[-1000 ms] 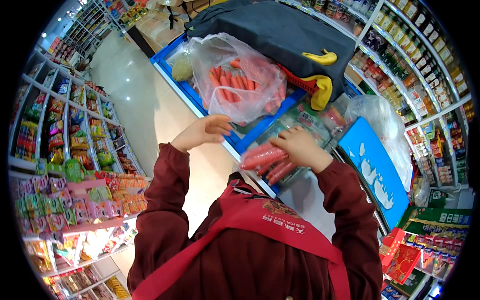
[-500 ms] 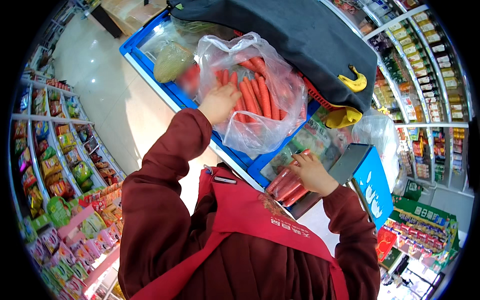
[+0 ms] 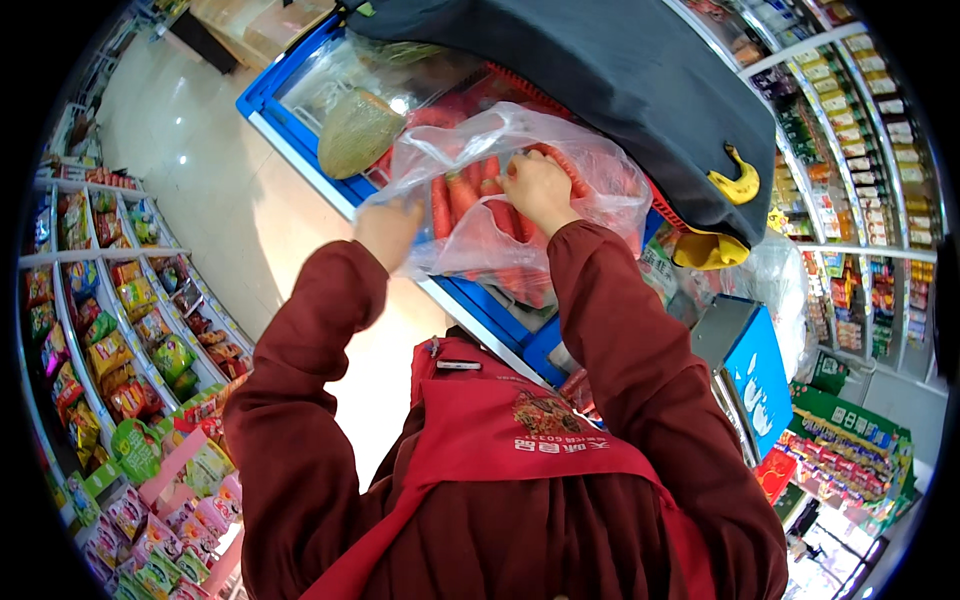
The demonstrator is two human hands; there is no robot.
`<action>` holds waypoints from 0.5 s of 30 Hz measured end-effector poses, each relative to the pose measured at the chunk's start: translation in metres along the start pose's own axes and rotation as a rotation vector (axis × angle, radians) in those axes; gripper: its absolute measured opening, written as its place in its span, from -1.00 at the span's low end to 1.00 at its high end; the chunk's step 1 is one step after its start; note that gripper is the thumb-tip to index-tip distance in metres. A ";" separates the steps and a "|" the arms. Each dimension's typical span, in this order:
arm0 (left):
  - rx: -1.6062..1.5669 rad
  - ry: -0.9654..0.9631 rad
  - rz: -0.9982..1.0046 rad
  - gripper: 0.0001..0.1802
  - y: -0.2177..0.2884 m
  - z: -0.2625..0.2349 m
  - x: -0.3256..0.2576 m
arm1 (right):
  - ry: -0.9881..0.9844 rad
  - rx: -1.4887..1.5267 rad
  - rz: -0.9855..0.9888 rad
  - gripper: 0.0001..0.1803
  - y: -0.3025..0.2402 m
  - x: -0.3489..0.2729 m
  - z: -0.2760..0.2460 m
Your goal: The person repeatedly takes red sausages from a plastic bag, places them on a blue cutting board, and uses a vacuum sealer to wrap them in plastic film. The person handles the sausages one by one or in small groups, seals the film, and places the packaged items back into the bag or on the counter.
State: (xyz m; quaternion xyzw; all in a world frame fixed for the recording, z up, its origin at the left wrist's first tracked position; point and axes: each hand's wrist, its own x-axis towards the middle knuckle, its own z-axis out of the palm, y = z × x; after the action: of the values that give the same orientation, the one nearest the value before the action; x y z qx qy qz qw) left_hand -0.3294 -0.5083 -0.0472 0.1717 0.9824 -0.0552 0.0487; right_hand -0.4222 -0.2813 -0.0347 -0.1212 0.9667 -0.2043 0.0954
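A clear plastic bag (image 3: 460, 262) full of carrots (image 3: 462, 198) lies with its mouth open on the blue-framed chest. My right hand (image 3: 540, 190) reaches into it, fingers curled down around a carrot at the bag's middle. Beside the bag's left edge is my left hand (image 3: 388, 234), smeared by motion; whether it grips the plastic cannot be made out. The laid-aside bundle of carrots (image 3: 578, 388) is mostly hidden under my right forearm. A greenish-tan melon (image 3: 357, 135) rests at the bag's upper left.
A dark cloth (image 3: 600, 80) covers the chest's far side, with a banana (image 3: 736, 178) on it and a yellow cloth corner (image 3: 708, 250) below. To the right stands a blue box (image 3: 752, 385). Snack shelves (image 3: 120, 320) line the left, stocked shelves (image 3: 850, 130) the right.
My right hand has left the carrot bundle near me and moved up-left into the bag. My left hand has drawn back from the carrots to the bag's left edge, and the bag's rim has shifted.
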 end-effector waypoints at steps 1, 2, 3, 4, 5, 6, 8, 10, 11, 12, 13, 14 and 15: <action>-0.096 -0.008 0.125 -0.59 0.014 -0.009 -0.002 | 0.046 -0.177 -0.130 -0.65 0.004 -0.005 0.007; -0.193 -0.008 0.249 -0.55 0.029 -0.019 -0.002 | 0.096 -0.354 -0.263 -0.63 0.010 -0.009 0.015; -0.226 0.020 0.345 -0.48 0.044 -0.023 -0.008 | 0.074 -0.464 -0.270 -0.56 0.018 -0.017 0.027; -0.267 0.049 0.435 -0.41 0.056 -0.024 -0.017 | -0.159 -0.483 -0.212 -0.54 0.008 -0.036 0.010; -0.307 0.025 0.462 -0.36 0.064 -0.025 -0.027 | -0.221 -0.484 -0.219 -0.56 0.016 -0.052 0.012; -0.351 0.005 0.491 -0.31 0.071 -0.027 -0.036 | -0.263 -0.518 -0.208 -0.60 0.027 -0.074 0.012; -0.340 -0.334 0.443 -0.31 0.077 -0.014 -0.045 | -0.487 -0.463 -0.190 -0.67 0.049 -0.120 0.007; -0.376 -0.585 0.431 -0.26 0.073 -0.001 -0.049 | -0.701 -0.417 -0.300 -0.72 0.062 -0.166 -0.008; -0.419 -0.523 0.478 -0.34 0.073 0.010 -0.053 | -0.619 -0.447 -0.398 -0.65 0.088 -0.190 0.003; -0.398 -0.562 0.528 -0.40 0.073 0.013 -0.050 | -0.645 -0.427 -0.402 -0.64 0.092 -0.199 -0.003; -0.377 -0.603 0.578 -0.45 0.074 0.015 -0.047 | -0.672 -0.406 -0.405 -0.63 0.095 -0.206 -0.007; -0.356 -0.643 0.628 -0.50 0.076 0.017 -0.042 | -0.700 -0.385 -0.408 -0.62 0.098 -0.211 -0.011; -0.532 -0.570 0.561 -0.63 0.074 0.011 -0.033 | -0.768 -0.226 -0.298 -0.59 0.084 -0.200 -0.022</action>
State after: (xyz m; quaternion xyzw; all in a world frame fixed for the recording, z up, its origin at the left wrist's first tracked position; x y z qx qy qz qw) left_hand -0.2720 -0.4511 -0.0607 0.3898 0.8257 0.1684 0.3714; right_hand -0.2537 -0.1440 -0.0233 -0.3365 0.8492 -0.0485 0.4041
